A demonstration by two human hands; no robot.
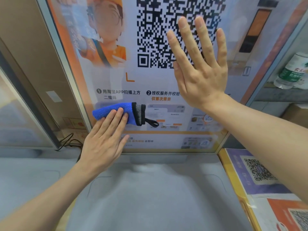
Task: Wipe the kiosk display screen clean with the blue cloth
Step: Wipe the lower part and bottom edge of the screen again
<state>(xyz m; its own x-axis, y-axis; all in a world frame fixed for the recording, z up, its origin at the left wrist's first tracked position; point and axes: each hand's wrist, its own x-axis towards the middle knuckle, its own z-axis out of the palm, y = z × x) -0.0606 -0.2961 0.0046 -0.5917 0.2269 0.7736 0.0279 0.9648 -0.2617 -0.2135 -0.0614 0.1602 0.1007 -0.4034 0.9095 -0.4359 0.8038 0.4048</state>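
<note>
The kiosk display screen (pixel 116 84) stands upright in front of me, showing a large QR code, a cartoon figure and lines of text. A folded blue cloth (pixel 108 110) with a grey side, black edging and a black loop lies flat against the lower left of the screen. My left hand (pixel 105 139) presses the cloth to the glass with its fingertips on top of it. My right hand (pixel 200 64) is spread flat, fingers apart, over the right part of the QR code, holding nothing.
A grey counter (pixel 150 197) runs below the screen. Printed sheets with QR codes (pixel 256 170) lie in a yellow frame at the right. A plastic water bottle (pixel 293 70) lies on a shelf at the far right. Black cables (pixel 70 140) trail at the left.
</note>
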